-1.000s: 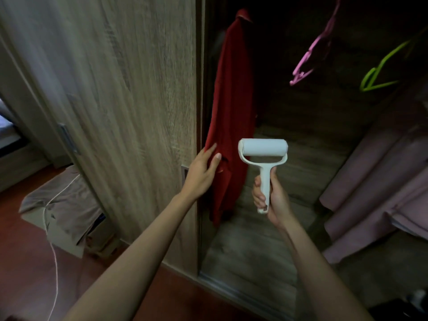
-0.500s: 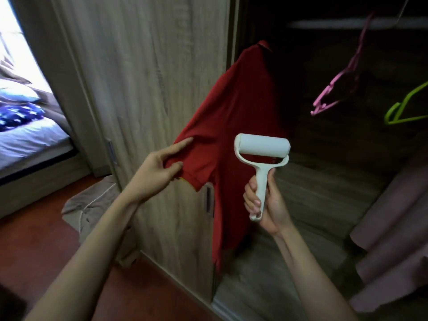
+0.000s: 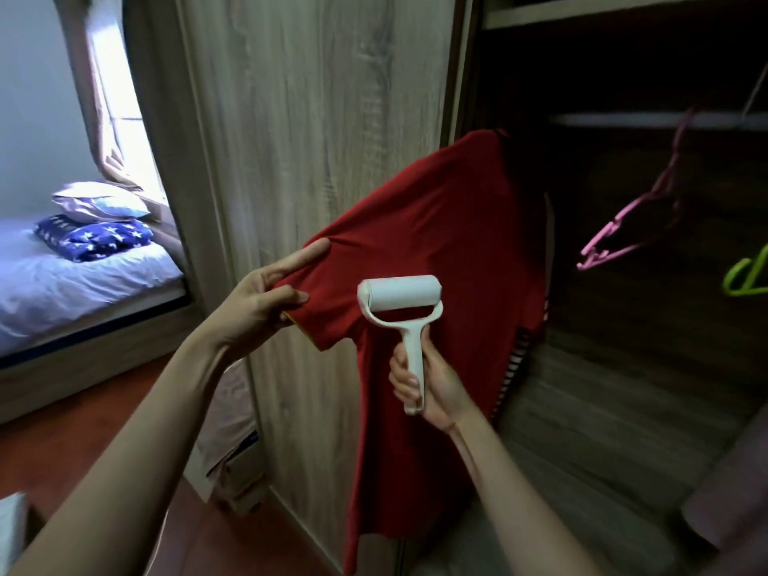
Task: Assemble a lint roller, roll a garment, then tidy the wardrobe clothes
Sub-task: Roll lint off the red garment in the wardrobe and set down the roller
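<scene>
The wardrobe's interior is dark, so what the red shirt (image 3: 449, 243) hangs from cannot be made out. Its collar fades into shadow and its lower hem runs out of the bottom of the frame. A striped edge of another garment (image 3: 515, 359) peeks from behind it on the right, mostly hidden. Far right, a pink hanger (image 3: 623, 239) is blurred and a green hanger (image 3: 748, 276) is cut by the frame edge; a mauve cloth (image 3: 727, 492) in the near right corner is only partly seen. The shirt is smooth, matte knit, drawn taut leftward across the pale, grainy wood of the wardrobe door (image 3: 311, 118). The left hand (image 3: 257, 305) pinches the sleeve hem between thumb and fingers, forefinger stretched straight along the fabric. The right hand (image 3: 432, 380) curls closed round the flat white plastic handle of the lint roller (image 3: 400, 296) — a short pale cylinder in a forked yoke, held upright in front of the shirt's chest just below that sleeve. Whether the roll touches the cloth cannot be told. On the far left, a bed (image 3: 83, 276) with a rumpled white sheet carries a glossy pillow (image 3: 99, 201) and a blue star-print blanket (image 3: 95, 239).
</scene>
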`<state>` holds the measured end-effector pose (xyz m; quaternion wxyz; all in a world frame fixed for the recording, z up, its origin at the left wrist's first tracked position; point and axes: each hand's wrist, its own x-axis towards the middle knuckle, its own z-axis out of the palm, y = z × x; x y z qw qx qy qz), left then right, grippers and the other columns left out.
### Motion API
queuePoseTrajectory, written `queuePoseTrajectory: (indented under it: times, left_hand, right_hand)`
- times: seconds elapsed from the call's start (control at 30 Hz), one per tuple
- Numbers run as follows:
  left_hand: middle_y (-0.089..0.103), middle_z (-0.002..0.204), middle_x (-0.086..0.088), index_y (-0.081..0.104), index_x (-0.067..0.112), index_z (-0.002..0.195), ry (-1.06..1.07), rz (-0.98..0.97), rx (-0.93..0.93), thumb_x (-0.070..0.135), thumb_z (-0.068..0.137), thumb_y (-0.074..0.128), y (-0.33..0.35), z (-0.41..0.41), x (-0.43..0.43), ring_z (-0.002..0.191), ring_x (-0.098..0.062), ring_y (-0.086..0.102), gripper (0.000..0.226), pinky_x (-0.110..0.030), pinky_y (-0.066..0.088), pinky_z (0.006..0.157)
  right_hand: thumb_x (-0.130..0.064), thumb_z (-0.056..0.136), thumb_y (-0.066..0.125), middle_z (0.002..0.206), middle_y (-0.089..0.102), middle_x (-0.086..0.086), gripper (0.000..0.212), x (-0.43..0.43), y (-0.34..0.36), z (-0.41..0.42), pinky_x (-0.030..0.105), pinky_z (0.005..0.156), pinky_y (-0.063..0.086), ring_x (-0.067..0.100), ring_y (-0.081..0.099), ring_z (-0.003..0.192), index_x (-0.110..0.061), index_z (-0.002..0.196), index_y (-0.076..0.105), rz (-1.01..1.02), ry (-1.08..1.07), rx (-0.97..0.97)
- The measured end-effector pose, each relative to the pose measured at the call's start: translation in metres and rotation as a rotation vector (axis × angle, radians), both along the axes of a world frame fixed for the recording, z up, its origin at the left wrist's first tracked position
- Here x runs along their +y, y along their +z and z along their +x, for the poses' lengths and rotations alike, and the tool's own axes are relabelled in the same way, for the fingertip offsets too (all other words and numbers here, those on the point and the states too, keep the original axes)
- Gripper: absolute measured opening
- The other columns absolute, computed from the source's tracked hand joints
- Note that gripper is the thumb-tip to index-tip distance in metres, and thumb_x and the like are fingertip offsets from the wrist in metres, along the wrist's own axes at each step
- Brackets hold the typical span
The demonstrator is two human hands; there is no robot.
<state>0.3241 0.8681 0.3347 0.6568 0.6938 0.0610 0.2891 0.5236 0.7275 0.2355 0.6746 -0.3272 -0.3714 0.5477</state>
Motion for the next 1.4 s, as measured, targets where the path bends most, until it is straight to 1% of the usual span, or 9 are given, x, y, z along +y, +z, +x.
queuePoseTrajectory:
  times: [0.17,0.3,0.57,0.67,0.8,0.97,1.07,1.2,1.4]
  left_hand:
    - [0.044,0.104,-0.008,0.053,0.020,0.142,0.021,-0.013,-0.003,-0.009,0.078,0.049,0.000,0.005,-0.003,0.044,0.000,0.032,0.071,-0.009,0.033,0.046]
    - [0.066,0.091,0.007,0.048,0.015,0.145,0.068,-0.045,0.009,-0.019,0.086,0.037,0.002,0.006,-0.004,0.044,0.001,0.036,0.069,-0.009,0.038,0.046]
    - [0.054,0.083,-0.004,0.047,0.014,0.145,0.068,-0.008,0.013,-0.016,0.083,0.042,0.004,0.007,-0.001,0.042,0.001,0.032,0.069,-0.009,0.035,0.043]
    - [0.060,0.066,0.013,0.043,0.013,0.147,0.086,-0.008,0.029,-0.021,0.086,0.032,0.004,0.008,-0.001,0.040,0.002,0.031,0.070,-0.008,0.035,0.042]
    - [0.066,0.080,0.012,0.047,0.014,0.144,0.061,-0.039,0.010,-0.021,0.085,0.034,0.003,0.009,0.000,0.040,0.003,0.032,0.070,-0.008,0.036,0.043]
    - [0.052,0.075,0.000,0.052,0.017,0.142,0.032,-0.043,0.000,-0.016,0.083,0.041,0.002,0.008,0.005,0.039,0.001,0.029,0.068,-0.009,0.031,0.041]
    - [0.042,0.086,-0.006,0.053,0.019,0.142,0.024,-0.041,0.005,-0.007,0.077,0.049,0.001,0.008,0.008,0.040,0.000,0.030,0.070,-0.010,0.032,0.041]
    - [0.040,0.057,0.006,0.054,0.018,0.141,0.046,-0.026,0.020,-0.013,0.082,0.044,0.001,0.009,0.007,0.039,0.000,0.027,0.068,-0.010,0.029,0.040]
    - [0.041,0.048,0.012,0.050,0.016,0.143,0.091,-0.018,0.047,-0.019,0.086,0.033,0.003,0.009,0.001,0.036,0.000,0.025,0.069,-0.013,0.020,0.039]
  right_hand:
    - [-0.059,0.096,0.017,0.044,0.031,-0.003,0.060,0.016,0.057,0.012,0.018,0.031,0.025,0.006,0.030,0.032,-0.016,0.067,0.047,0.045,-0.060,-0.054]
    - [-0.066,0.090,0.022,0.045,0.032,-0.004,0.058,0.008,0.006,-0.001,0.018,0.034,0.014,0.006,0.029,0.031,-0.020,0.066,0.049,-0.109,-0.129,-0.159]
    - [-0.063,0.087,0.026,0.046,0.035,-0.003,0.053,0.023,0.052,0.006,0.016,0.032,0.026,0.007,0.032,0.033,-0.016,0.069,0.044,-0.001,-0.136,-0.178]
    - [-0.066,0.085,0.028,0.042,0.034,-0.003,0.054,0.011,0.008,-0.002,0.016,0.032,0.016,0.006,0.030,0.030,-0.018,0.067,0.046,-0.080,-0.102,-0.147]
    - [-0.066,0.085,0.028,0.040,0.028,-0.004,0.056,0.003,-0.010,-0.002,0.013,0.031,0.015,0.005,0.026,0.028,-0.018,0.065,0.047,-0.130,-0.139,-0.112]
    - [-0.062,0.090,0.022,0.041,0.029,-0.005,0.055,0.024,0.077,0.032,0.022,0.034,0.007,0.005,0.024,0.029,-0.017,0.066,0.043,0.093,-0.197,-0.092]
    - [-0.063,0.091,0.023,0.041,0.028,-0.005,0.057,0.019,0.051,0.037,0.023,0.035,0.007,0.006,0.024,0.029,-0.018,0.065,0.046,0.072,-0.199,-0.096]
    - [-0.066,0.089,0.027,0.042,0.030,-0.005,0.057,0.005,0.001,0.033,0.018,0.033,0.010,0.005,0.026,0.030,-0.019,0.063,0.048,-0.001,-0.167,-0.017]
    - [-0.064,0.082,0.031,0.045,0.035,-0.006,0.054,0.011,0.081,0.069,0.020,0.036,0.018,0.004,0.032,0.033,-0.017,0.068,0.052,0.172,-0.024,-0.007]
